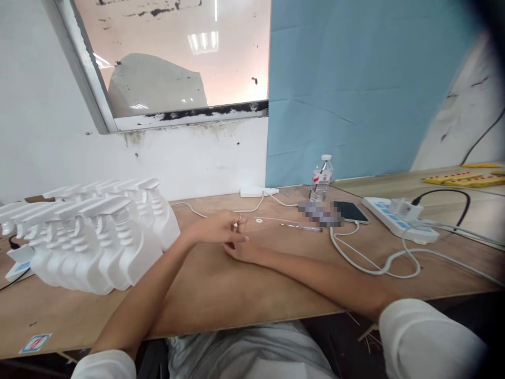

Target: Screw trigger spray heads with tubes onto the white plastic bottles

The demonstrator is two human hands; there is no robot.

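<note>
My left hand (216, 227) and my right hand (245, 251) meet over the wooden table, fingertips close together. The left fingers are bent, with a small white piece (235, 225) at their tips, too small to name. Partly under the left hand, the right hand has curled fingers; what they hold, if anything, is hidden. Just beyond lies a small white ring-shaped piece (259, 220), beside a thin white cord. A pen (302, 228) rests farther right.
White moulded foam pieces (138, 252) stand in rows at left. A water bottle (321, 181), a phone (350, 211), a power strip (398, 221) and looping white cables (379, 272) lie at right. A white adapter block (252, 192) sits by the wall.
</note>
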